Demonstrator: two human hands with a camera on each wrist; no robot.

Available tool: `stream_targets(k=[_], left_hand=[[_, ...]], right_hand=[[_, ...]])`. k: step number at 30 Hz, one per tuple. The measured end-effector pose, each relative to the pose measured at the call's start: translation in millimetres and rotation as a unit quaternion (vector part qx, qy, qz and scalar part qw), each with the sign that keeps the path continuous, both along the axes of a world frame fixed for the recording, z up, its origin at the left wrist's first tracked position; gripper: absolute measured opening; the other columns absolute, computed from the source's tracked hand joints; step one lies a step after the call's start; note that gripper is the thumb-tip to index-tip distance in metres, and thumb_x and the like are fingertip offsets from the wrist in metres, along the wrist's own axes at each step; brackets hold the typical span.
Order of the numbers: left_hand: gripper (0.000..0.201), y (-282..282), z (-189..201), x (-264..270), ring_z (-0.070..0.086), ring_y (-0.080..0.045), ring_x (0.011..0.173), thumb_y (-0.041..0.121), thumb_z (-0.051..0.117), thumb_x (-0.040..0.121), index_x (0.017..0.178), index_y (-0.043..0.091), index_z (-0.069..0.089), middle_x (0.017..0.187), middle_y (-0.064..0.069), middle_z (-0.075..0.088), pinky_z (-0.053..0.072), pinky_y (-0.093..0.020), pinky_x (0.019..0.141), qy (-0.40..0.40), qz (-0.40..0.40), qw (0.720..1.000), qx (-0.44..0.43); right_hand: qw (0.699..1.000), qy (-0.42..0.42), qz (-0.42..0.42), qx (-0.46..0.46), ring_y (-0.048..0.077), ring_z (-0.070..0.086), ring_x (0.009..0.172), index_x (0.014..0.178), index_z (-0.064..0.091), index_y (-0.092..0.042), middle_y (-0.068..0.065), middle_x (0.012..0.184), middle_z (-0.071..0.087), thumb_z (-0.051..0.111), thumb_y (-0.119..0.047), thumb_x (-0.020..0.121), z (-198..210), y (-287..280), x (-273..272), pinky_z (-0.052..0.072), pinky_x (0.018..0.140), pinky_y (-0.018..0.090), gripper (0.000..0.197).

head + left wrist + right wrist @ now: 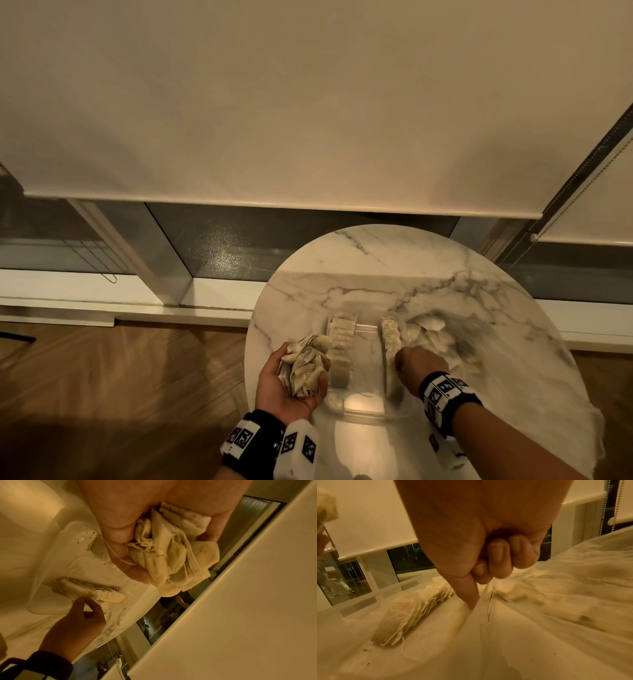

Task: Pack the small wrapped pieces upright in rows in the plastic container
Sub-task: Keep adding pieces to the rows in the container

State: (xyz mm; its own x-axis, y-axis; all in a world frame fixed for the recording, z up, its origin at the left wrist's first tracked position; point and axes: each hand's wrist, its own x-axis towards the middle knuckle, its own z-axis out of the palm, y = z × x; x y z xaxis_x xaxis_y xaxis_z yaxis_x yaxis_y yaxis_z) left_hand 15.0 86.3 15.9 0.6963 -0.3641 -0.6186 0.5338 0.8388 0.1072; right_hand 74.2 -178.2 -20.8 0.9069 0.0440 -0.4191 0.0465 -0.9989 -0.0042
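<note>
A clear plastic container [363, 409] sits on the round marble table [376, 260]. Two rows of small wrapped pieces stand upright in it: a left row [339, 346] [412, 608] and a right row [390, 335] [101, 595]. My left hand [291, 377] [120, 540], palm up just left of the container, holds a loose bunch of wrapped pieces [305, 366] [171, 555]. My right hand [412, 363] [82, 614] [488, 561] has curled fingers. Its thumb and forefinger pinch the nearest piece of the right row, against the container's right wall.
A loose pile of more wrapped pieces [435, 335] [539, 588] lies on the table right of the container. Behind the table are a lowered roller blind [308, 120] and dark window glass. Wooden floor [120, 377] lies to the left.
</note>
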Motion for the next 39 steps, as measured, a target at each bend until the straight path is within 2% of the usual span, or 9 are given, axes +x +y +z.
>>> stream_targets(k=[6, 10, 14, 16, 21, 25, 28, 35, 39], left_hand=[[0.051, 1, -1, 1, 0.065, -0.031, 0.082, 0.045, 0.059, 0.085, 0.106, 0.000, 0.071, 0.097, -0.018, 0.064, 0.057, -0.038, 0.066, 0.005, -0.008, 1.000, -0.005], [0.050, -3, -1, 2, 0.065, -0.030, 0.085, 0.045, 0.060, 0.087, 0.114, 0.004, 0.067, 0.100, -0.015, 0.063, 0.056, -0.039, 0.065, -0.004, -0.005, 1.000, -0.016], [0.050, -10, 9, 3, 0.064, -0.031, 0.088, 0.043, 0.060, 0.086, 0.108, 0.000, 0.071, 0.098, -0.017, 0.065, 0.055, -0.037, 0.066, -0.022, -0.011, 1.000, -0.014], [0.051, -13, 15, 5, 0.063, -0.031, 0.088, 0.044, 0.060, 0.085, 0.106, -0.001, 0.072, 0.098, -0.018, 0.065, 0.055, -0.036, 0.066, -0.025, -0.017, 1.000, -0.003], [0.046, -19, 26, 6, 0.063, -0.029, 0.087, 0.043, 0.060, 0.086, 0.103, 0.002, 0.074, 0.100, -0.017, 0.067, 0.052, -0.036, 0.069, -0.038, -0.015, 0.999, 0.023], [0.048, -20, 30, 4, 0.064, -0.029, 0.083, 0.044, 0.057, 0.088, 0.099, 0.002, 0.076, 0.098, -0.016, 0.069, 0.049, -0.034, 0.069, -0.050, -0.022, 0.998, 0.032], [0.047, -20, 30, 3, 0.064, -0.030, 0.088, 0.044, 0.058, 0.088, 0.104, 0.003, 0.075, 0.103, -0.017, 0.068, 0.048, -0.035, 0.072, -0.044, -0.015, 0.998, 0.042], [0.048, -19, 32, 3, 0.064, -0.030, 0.089, 0.044, 0.060, 0.085, 0.106, 0.003, 0.074, 0.104, -0.017, 0.068, 0.049, -0.035, 0.072, -0.037, -0.021, 0.997, 0.066], [0.048, -19, 33, 3, 0.066, -0.030, 0.088, 0.044, 0.058, 0.086, 0.105, 0.004, 0.075, 0.106, -0.017, 0.069, 0.051, -0.036, 0.073, -0.036, -0.023, 0.997, 0.064]], right_hand=[[0.998, -0.019, -0.028, 0.046, 0.019, 0.062, 0.104, 0.115, 0.061, -0.034, -0.002, 0.116, 0.064, 0.051, -0.038, 0.094, 5, -2, -4, 0.051, 0.084, 0.030, 0.023], [0.984, -0.041, -0.077, 0.156, 0.016, 0.066, 0.092, 0.100, 0.066, -0.037, -0.005, 0.098, 0.069, 0.056, -0.043, 0.089, 26, 12, -7, 0.052, 0.076, 0.028, 0.016], [0.907, -0.056, -0.052, 0.415, 0.004, 0.052, 0.054, 0.081, 0.072, -0.031, -0.008, 0.059, 0.060, 0.071, -0.032, 0.085, 59, 38, -20, 0.046, 0.058, 0.025, 0.005], [0.868, -0.042, -0.019, 0.495, 0.004, 0.046, 0.053, 0.081, 0.074, -0.029, -0.009, 0.056, 0.054, 0.075, -0.032, 0.082, 76, 50, -28, 0.042, 0.057, 0.026, 0.003], [0.864, -0.080, 0.060, 0.494, 0.009, 0.054, 0.066, 0.089, 0.074, -0.034, -0.008, 0.075, 0.059, 0.079, -0.047, 0.076, 93, 61, -33, 0.048, 0.063, 0.026, 0.019], [0.899, -0.118, 0.132, 0.400, 0.004, 0.052, 0.075, 0.097, 0.069, -0.037, -0.014, 0.085, 0.055, 0.066, -0.054, 0.080, 92, 66, -37, 0.050, 0.068, 0.029, 0.025], [0.913, -0.127, 0.129, 0.366, 0.002, 0.051, 0.076, 0.095, 0.067, -0.037, -0.016, 0.085, 0.052, 0.060, -0.058, 0.080, 91, 71, -37, 0.050, 0.069, 0.031, 0.026], [0.895, -0.107, 0.116, 0.418, 0.003, 0.052, 0.074, 0.087, 0.070, -0.033, -0.013, 0.082, 0.055, 0.065, -0.048, 0.082, 98, 77, -40, 0.048, 0.069, 0.028, 0.016], [0.860, -0.092, 0.046, 0.501, 0.011, 0.054, 0.072, 0.078, 0.073, -0.029, -0.005, 0.079, 0.061, 0.078, -0.034, 0.079, 105, 76, -41, 0.045, 0.066, 0.021, 0.006]])
